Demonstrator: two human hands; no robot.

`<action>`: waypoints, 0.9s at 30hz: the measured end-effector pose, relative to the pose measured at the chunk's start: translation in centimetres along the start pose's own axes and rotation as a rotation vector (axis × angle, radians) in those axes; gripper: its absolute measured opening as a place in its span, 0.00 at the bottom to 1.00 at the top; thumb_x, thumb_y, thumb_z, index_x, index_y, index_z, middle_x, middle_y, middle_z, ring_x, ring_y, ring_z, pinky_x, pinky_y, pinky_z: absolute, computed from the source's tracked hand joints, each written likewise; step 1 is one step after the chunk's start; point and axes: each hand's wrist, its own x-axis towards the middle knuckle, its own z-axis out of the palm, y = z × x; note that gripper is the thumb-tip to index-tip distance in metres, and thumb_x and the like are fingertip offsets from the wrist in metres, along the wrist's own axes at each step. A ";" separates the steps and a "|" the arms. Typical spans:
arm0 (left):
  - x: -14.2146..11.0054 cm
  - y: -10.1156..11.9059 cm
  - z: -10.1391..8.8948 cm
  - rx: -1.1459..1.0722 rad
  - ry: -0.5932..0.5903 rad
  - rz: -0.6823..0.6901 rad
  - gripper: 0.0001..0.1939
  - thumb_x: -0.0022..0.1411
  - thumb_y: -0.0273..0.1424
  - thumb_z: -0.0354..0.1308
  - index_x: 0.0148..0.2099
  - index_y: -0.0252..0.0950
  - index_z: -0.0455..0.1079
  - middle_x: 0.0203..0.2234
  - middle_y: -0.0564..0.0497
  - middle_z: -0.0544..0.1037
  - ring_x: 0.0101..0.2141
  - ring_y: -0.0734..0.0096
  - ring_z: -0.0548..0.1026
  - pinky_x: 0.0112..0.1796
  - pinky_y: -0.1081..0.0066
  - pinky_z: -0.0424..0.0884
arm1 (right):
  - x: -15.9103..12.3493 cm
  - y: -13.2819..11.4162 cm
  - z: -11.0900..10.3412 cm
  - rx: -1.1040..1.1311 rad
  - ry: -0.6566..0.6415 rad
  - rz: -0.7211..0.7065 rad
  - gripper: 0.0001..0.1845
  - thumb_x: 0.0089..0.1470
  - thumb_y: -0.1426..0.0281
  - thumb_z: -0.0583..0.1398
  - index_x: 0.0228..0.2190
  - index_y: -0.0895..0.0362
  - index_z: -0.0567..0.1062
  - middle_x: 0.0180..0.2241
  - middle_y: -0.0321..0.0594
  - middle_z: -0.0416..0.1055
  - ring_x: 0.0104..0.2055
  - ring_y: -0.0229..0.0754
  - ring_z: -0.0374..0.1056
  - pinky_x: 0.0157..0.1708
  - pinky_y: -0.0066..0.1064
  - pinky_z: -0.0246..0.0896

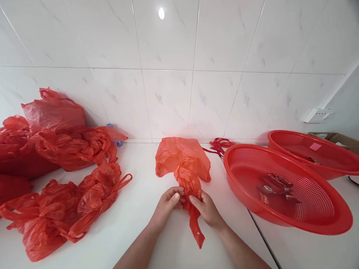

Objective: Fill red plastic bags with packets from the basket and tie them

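Note:
A red plastic bag (180, 151) lies on the white table in front of me, its far end spread flat and its near part bunched up. One twisted end hangs down toward me between my wrists. My right hand (205, 208) is closed on the bunched part, thumb on top. On the other side, my left hand (171, 201) has its fingers curled at the bag's edge, thumb raised; its fingertips are partly hidden by the plastic. What the bag holds, if anything, I cannot make out.
Several red plastic bags (58, 204) are heaped at the left. A red perforated basket (242, 204) with a few wrapped packets (275, 187) stands at the right, a second red basket (347, 159) behind it. Red ribbons (220, 144) lie by the tiled wall (171, 98).

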 end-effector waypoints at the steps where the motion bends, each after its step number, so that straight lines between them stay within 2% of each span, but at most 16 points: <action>1: 0.2 -0.1 0.0 0.024 0.071 -0.001 0.24 0.55 0.48 0.57 0.48 0.37 0.66 0.44 0.43 0.73 0.37 0.64 0.74 0.38 0.63 0.72 | -0.2 -0.4 0.1 -0.015 -0.043 0.003 0.17 0.54 0.57 0.56 0.38 0.56 0.74 0.35 0.41 0.74 0.37 0.45 0.70 0.37 0.36 0.65; 4: 0.6 -0.1 0.3 0.032 0.169 0.006 0.30 0.50 0.43 0.64 0.52 0.40 0.60 0.41 0.46 0.74 0.35 0.66 0.75 0.35 0.66 0.72 | -0.6 -1.6 0.4 -0.031 -0.164 0.004 0.19 0.56 0.56 0.54 0.42 0.55 0.74 0.39 0.41 0.74 0.40 0.45 0.70 0.41 0.36 0.65; 6: 0.7 0.0 0.3 -0.008 0.197 0.004 0.31 0.49 0.40 0.64 0.53 0.39 0.59 0.36 0.48 0.75 0.33 0.67 0.75 0.34 0.66 0.72 | -0.6 -1.7 0.3 -0.009 -0.157 0.022 0.20 0.56 0.56 0.54 0.44 0.54 0.73 0.42 0.41 0.73 0.44 0.45 0.69 0.44 0.36 0.64; 8: 0.8 0.0 -0.4 -0.043 0.301 0.010 0.26 0.49 0.37 0.63 0.50 0.38 0.62 0.30 0.52 0.74 0.29 0.70 0.74 0.32 0.68 0.71 | -0.2 -1.2 -0.4 0.058 -0.020 0.069 0.20 0.55 0.56 0.55 0.43 0.55 0.73 0.43 0.42 0.74 0.44 0.46 0.69 0.43 0.36 0.65; 12: 1.1 0.2 -3.8 -0.043 0.713 0.085 0.16 0.47 0.32 0.57 0.41 0.37 0.64 0.23 0.58 0.68 0.23 0.77 0.69 0.29 0.71 0.70 | 1.1 0.8 -3.4 0.398 0.395 0.160 0.17 0.50 0.58 0.60 0.40 0.53 0.72 0.43 0.42 0.74 0.42 0.45 0.71 0.34 0.33 0.69; 14: 1.1 0.3 -5.2 0.101 0.817 0.101 0.16 0.48 0.31 0.55 0.42 0.38 0.64 0.22 0.58 0.66 0.24 0.75 0.69 0.30 0.69 0.71 | 1.7 1.4 -4.9 0.539 0.484 0.181 0.17 0.46 0.62 0.63 0.40 0.52 0.72 0.44 0.41 0.74 0.43 0.44 0.72 0.33 0.32 0.70; 16: 1.0 0.6 -5.5 0.376 0.847 0.141 0.20 0.50 0.31 0.54 0.48 0.38 0.63 0.29 0.54 0.69 0.31 0.68 0.72 0.34 0.64 0.72 | 2.0 1.4 -5.5 0.594 0.495 0.208 0.17 0.45 0.63 0.63 0.39 0.52 0.73 0.44 0.40 0.74 0.43 0.44 0.72 0.32 0.32 0.70; 18: 0.7 0.8 -4.6 0.703 0.799 0.270 0.27 0.52 0.31 0.55 0.56 0.39 0.58 0.43 0.45 0.69 0.46 0.59 0.70 0.44 0.57 0.69 | 1.9 0.9 -5.4 0.588 0.447 0.238 0.17 0.46 0.61 0.61 0.39 0.52 0.73 0.43 0.40 0.74 0.41 0.45 0.72 0.30 0.33 0.70; 19: 0.5 1.0 -3.8 0.852 0.744 0.363 0.30 0.53 0.31 0.55 0.59 0.39 0.56 0.51 0.42 0.65 0.53 0.55 0.64 0.49 0.54 0.65 | 1.8 0.6 -5.1 0.566 0.407 0.239 0.17 0.47 0.60 0.61 0.39 0.53 0.73 0.42 0.41 0.74 0.41 0.46 0.72 0.30 0.33 0.70; 21: 0.1 1.1 -2.0 1.074 0.567 0.549 0.32 0.54 0.31 0.56 0.61 0.39 0.54 0.60 0.40 0.55 0.61 0.51 0.52 0.56 0.51 0.56 | 1.3 -0.2 -4.3 0.484 0.342 0.214 0.16 0.48 0.60 0.60 0.38 0.54 0.73 0.41 0.41 0.75 0.39 0.45 0.72 0.31 0.33 0.68; 23: -0.3 1.1 -0.3 1.183 0.357 0.664 0.32 0.54 0.31 0.58 0.61 0.41 0.56 0.63 0.42 0.50 0.62 0.48 0.47 0.58 0.49 0.51 | 0.9 -0.8 -3.8 0.356 0.331 0.196 0.13 0.47 0.63 0.59 0.36 0.55 0.73 0.36 0.40 0.75 0.36 0.44 0.72 0.30 0.32 0.67; 25: -0.6 0.9 0.7 1.208 0.185 0.661 0.33 0.53 0.30 0.58 0.61 0.43 0.56 0.63 0.44 0.53 0.62 0.46 0.50 0.57 0.49 0.52 | 0.6 -1.3 -3.4 0.221 0.324 0.204 0.10 0.46 0.65 0.58 0.33 0.55 0.72 0.32 0.38 0.75 0.31 0.43 0.70 0.28 0.31 0.65; 27: -0.6 0.5 0.9 1.182 0.082 0.549 0.32 0.53 0.26 0.55 0.61 0.45 0.57 0.57 0.45 0.64 0.56 0.50 0.61 0.54 0.52 0.58 | 0.4 -1.7 -3.3 0.118 0.283 0.205 0.09 0.45 0.67 0.58 0.32 0.55 0.72 0.29 0.37 0.74 0.29 0.42 0.69 0.27 0.30 0.64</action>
